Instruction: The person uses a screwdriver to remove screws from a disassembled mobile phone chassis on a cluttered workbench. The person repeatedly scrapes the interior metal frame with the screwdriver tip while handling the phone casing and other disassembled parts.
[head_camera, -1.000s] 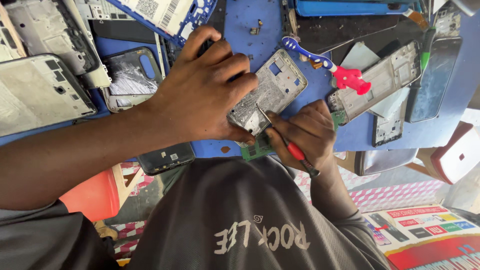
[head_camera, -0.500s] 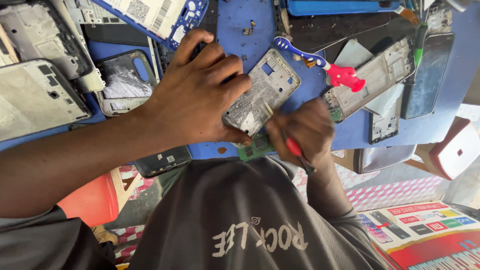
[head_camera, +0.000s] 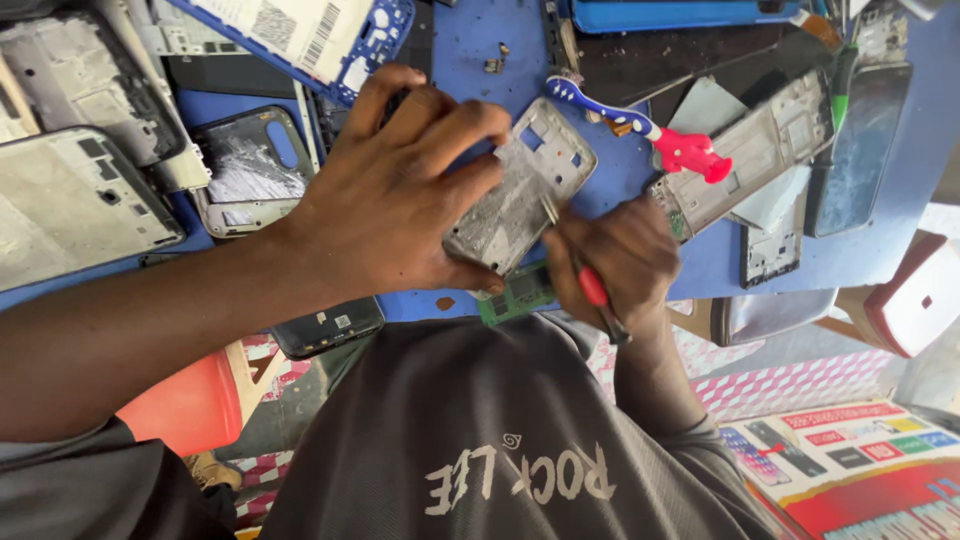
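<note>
My left hand (head_camera: 390, 195) presses down on a bare silver phone frame (head_camera: 525, 180) that lies on the blue work mat (head_camera: 460, 40). Its fingers and thumb grip the frame's near end. My right hand (head_camera: 615, 255) holds a red-handled screwdriver (head_camera: 590, 285) like a pen, its metal tip set against the frame's right edge. A small green circuit board (head_camera: 515, 295) pokes out from under the frame at the mat's near edge.
Several stripped phone frames and back covers lie around: grey ones at left (head_camera: 70, 200), a cracked one (head_camera: 245, 165), a long silver frame (head_camera: 750, 160) at right. A blue-and-white toothbrush with a red handle end (head_camera: 650, 130) lies beside it. A dark phone (head_camera: 325, 325) overhangs the edge.
The view has shifted a little. My right hand and the screwdriver have moved slightly along the frame's edge; my left hand keeps pressing the frame.
</note>
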